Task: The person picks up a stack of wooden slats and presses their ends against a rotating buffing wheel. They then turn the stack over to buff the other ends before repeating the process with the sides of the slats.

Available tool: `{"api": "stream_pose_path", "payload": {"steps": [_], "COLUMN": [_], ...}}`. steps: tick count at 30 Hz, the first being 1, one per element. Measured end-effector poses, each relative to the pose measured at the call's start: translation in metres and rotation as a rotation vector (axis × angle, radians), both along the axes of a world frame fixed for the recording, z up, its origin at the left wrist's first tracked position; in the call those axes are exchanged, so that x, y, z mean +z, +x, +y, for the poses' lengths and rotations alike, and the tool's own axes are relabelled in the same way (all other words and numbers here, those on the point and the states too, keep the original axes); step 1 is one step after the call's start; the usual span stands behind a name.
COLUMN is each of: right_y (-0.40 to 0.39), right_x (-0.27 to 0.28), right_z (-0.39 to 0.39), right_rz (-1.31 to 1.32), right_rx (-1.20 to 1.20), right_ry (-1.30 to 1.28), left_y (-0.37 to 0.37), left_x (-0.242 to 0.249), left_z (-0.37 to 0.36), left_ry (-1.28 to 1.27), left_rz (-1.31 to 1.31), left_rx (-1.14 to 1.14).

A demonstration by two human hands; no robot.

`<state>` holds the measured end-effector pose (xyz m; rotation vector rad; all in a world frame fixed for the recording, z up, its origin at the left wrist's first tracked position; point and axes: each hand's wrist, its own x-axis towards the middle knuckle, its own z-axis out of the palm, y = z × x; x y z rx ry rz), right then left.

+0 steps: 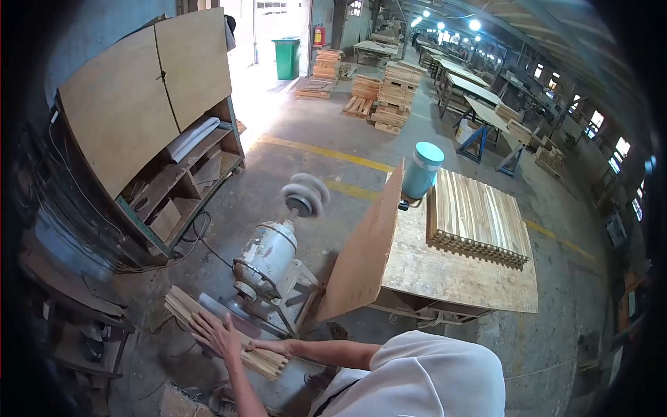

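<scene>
A bundle of thin wooden strips lies slantwise at the lower left, against the near wheel of a motor-driven buffing or sanding machine. My left hand rests flat on top of the bundle, fingers stretched out and slightly apart. Close to the bundle's near end, my right hand grips its side; some of those fingers are hidden. The near wheel looks blurred, and so does the pale double wheel on the machine's far end.
Right of the machine, an upright board borders a worktable carrying stacked wooden panels and a teal container. A wooden cabinet stands left. Wood stacks and a green bin are farther back.
</scene>
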<state>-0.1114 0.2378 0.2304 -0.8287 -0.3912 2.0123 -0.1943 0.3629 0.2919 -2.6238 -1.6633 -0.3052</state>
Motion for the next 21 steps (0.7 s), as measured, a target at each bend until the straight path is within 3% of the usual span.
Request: {"api": "stream_pose_path", "payload": {"steps": [4, 8, 10, 12, 14, 16, 21], "right_y": [-0.006, -0.008, -0.005, 0.0, -0.002, -0.005, 0.001], "right_x": [-0.015, -0.006, -0.046, 0.019, 0.015, -0.005, 0.016], "right_z": [-0.033, -0.067, -0.084, -0.104, -0.108, -0.111, -0.095], "right_rz": [0.042, -0.241, -0.182, -0.382, -0.452, -0.249, -0.424], "right_rx": [0.086, -0.01, 0.019, -0.007, 0.004, 0.082, 0.057], "right_ry": [-0.082, 0.038, 0.057, 0.137, 0.138, -0.18, -0.127], "left_y": [0.0, -0.004, -0.008, -0.006, -0.011, -0.012, -0.009], "left_x": [0.004, -0.006, -0.015, -0.016, -0.023, -0.012, -0.011], "left_z": [-0.029, -0.032, -0.028, -0.03, -0.026, -0.024, 0.0], "left_ry": [-0.025, -0.015, 0.023, 0.06, 0.019, 0.008, 0.033], "left_rz": [-0.019, -0.121, -0.218, -0.3, -0.353, -0.303, -0.294], "left_rx": [0.06, 0.034, 0.011, 0.041, 0.012, 0.022, 0.021]}}
